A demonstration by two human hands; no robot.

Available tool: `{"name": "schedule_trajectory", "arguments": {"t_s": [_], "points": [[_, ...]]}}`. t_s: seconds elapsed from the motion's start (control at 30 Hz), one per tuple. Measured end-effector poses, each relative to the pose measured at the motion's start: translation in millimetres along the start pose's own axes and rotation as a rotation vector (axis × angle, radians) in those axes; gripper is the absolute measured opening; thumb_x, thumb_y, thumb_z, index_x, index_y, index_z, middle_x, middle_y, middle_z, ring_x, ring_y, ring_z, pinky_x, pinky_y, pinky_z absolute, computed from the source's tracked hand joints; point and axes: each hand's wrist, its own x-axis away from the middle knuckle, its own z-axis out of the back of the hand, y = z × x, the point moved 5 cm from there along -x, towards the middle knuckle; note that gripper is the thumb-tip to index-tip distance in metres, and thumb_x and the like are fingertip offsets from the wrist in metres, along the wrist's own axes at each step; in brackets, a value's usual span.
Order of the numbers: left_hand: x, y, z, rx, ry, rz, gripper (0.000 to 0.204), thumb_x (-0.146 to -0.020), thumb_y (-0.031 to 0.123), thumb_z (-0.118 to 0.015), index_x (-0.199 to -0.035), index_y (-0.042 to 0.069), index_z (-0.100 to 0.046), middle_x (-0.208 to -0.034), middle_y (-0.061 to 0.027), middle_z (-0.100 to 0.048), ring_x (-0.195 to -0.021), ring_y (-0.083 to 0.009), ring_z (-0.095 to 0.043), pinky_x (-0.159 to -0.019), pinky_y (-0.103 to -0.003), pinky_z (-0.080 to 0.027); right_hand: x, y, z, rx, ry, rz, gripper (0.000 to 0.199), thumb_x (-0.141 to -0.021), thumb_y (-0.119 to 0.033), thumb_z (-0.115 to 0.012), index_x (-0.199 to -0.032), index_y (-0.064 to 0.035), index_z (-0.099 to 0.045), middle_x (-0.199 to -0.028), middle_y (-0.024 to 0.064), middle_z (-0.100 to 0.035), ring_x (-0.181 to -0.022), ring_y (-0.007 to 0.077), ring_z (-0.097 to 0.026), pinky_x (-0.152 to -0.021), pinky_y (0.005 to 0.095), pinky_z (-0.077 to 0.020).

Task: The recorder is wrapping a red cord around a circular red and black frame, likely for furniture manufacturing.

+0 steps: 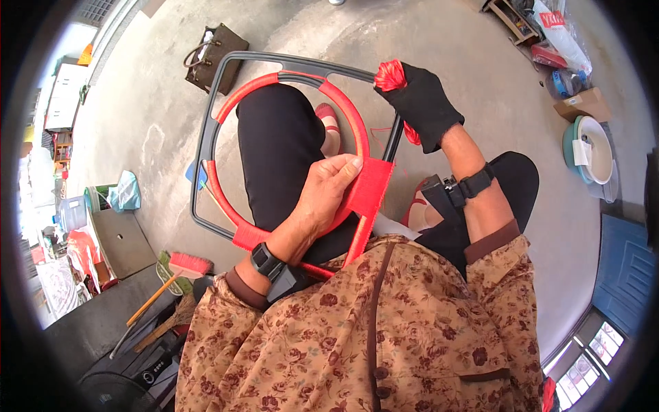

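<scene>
A dark, rounded-square frame with a ring inside it rests tilted over my lap. Red cord is wound around much of the ring, and a dense red woven section covers its right side, joining ring and outer bar. My left hand is bare and closed on this section's edge, thumb on top. By the frame's upper right corner, my right hand, in a black glove, closes around a bundle of red cord. Part of the bundle shows below the glove too. A thin red strand hangs near the right bar.
A brown handbag stands on the concrete floor beyond the frame. Left of me are a red-bristled broom and a grey box. Basins and a cardboard box are at right. My knees are beneath the frame.
</scene>
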Motion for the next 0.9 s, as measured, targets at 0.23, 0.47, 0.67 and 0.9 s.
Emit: {"name": "schedule_trajectory", "arguments": {"t_s": [0.23,0.47,0.67,0.9], "points": [[-1,17,-17,0.126,-0.121,0.174,0.024,-0.094,0.022,-0.058,-0.101,-0.001,-0.061,-0.086,-0.0100,-0.067,-0.076,-0.0174,-0.067,-0.070,-0.028,-0.055,0,-1,0,-0.060,-0.034,-0.079,0.032,-0.082,-0.036,-0.064,-0.097,-0.0084,-0.066,-0.087,0.0173,-0.066,-0.081,0.0356,-0.063,-0.072,0.0394,-0.0501],[-12,30,-22,0.064,-0.112,0.245,0.018,-0.086,0.010,-0.067,-0.100,0.004,-0.058,-0.088,-0.0104,-0.067,-0.076,-0.0187,-0.068,-0.068,-0.028,-0.056,-1,-3,16,-0.201,-0.103,-0.169,0.038,-0.080,-0.037,-0.069,-0.100,-0.0055,-0.063,-0.082,0.0108,-0.067,-0.071,0.0241,-0.064,-0.064,0.0349,-0.0510],[-18,21,-21,0.230,-0.011,0.140,0.020,-0.086,0.011,-0.066,-0.103,0.003,-0.058,-0.091,-0.0088,-0.065,-0.078,-0.0191,-0.066,-0.075,-0.029,-0.055,34,80,55,-0.560,-0.065,-0.523,0.047,-0.079,-0.028,-0.072,-0.115,-0.0020,-0.056,-0.094,0.0069,-0.063,-0.077,0.0162,-0.062,-0.068,0.0322,-0.0514],[-27,31,-16,0.109,0.119,-0.160,0.038,-0.086,0.013,-0.064,-0.118,-0.001,-0.049,-0.094,-0.0050,-0.061,-0.085,-0.0114,-0.060,-0.075,-0.025,-0.050,22,-26,52,0.330,0.235,0.016,0.048,-0.076,-0.009,-0.064,-0.123,-0.0035,-0.052,-0.111,0.0151,-0.063,-0.099,0.0294,-0.062,-0.088,0.0374,-0.0483]]}}
